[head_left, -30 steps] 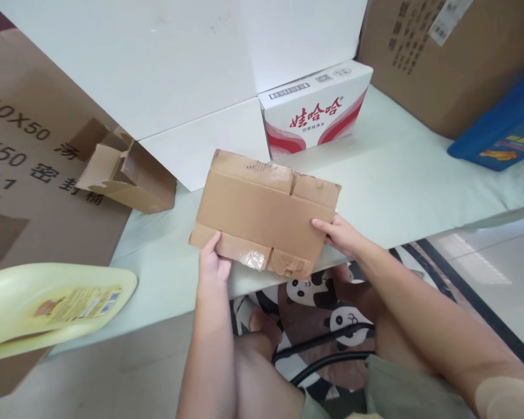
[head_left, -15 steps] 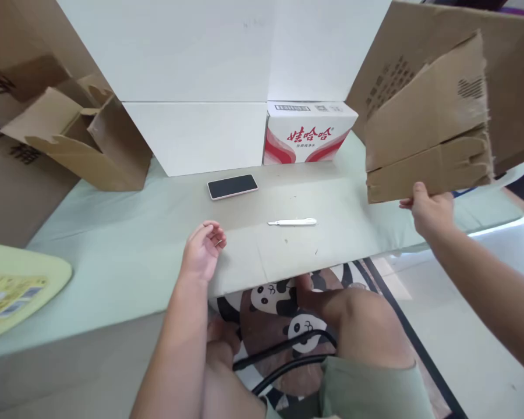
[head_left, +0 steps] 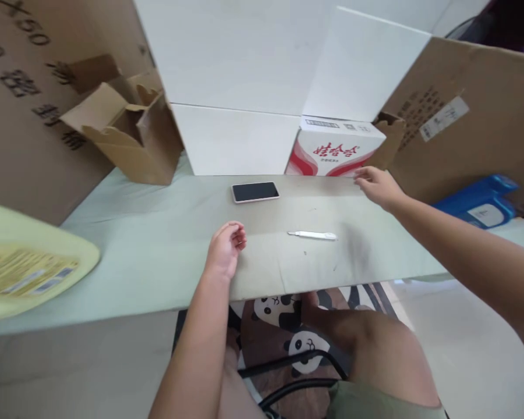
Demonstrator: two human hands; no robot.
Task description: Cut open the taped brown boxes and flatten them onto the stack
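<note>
Clutter around your table

You have an open carton (head_left: 126, 139) at the table's (head_left: 148, 256) far left corner, a blue box (head_left: 480, 201) off its right edge, a yellow jug (head_left: 26, 267) at left.

Pale green cloth-covered table (head_left: 148, 244) bearing, from its left: an open brown corrugated cardboard box (head_left: 131, 139) with raised flaps at the back corner; a large white box (head_left: 236, 139) against the rear; a black smartphone (head_left: 255, 192) lying flat, screen up, just in front of that box; a slim white pen-shaped tool (head_left: 312, 235) lying near the front edge; a red-and-white printed carton (head_left: 336, 154) at the back right; a blue plastic pack (head_left: 475, 201) at the far right.
</note>
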